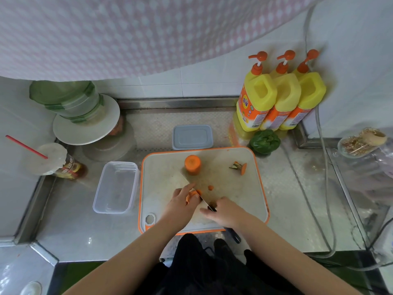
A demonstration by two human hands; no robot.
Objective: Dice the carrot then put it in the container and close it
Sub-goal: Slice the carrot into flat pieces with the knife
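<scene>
On the cutting board [244, 188], the left hand [182, 201] holds a carrot piece [194, 193] with curled fingers, and the right hand [223, 211] grips the knife [191, 186]. The blade runs diagonally, its tip pointing far-left. A thick carrot chunk [192, 165] stands upright further back. The open container [116, 187] lies left of the board, its long axis running front to back; its lid [192, 137] lies behind the board.

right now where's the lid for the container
In the head view the lid lies flat on the counter just behind the cutting board, left of the green pepper and apart from the empty container.
</scene>
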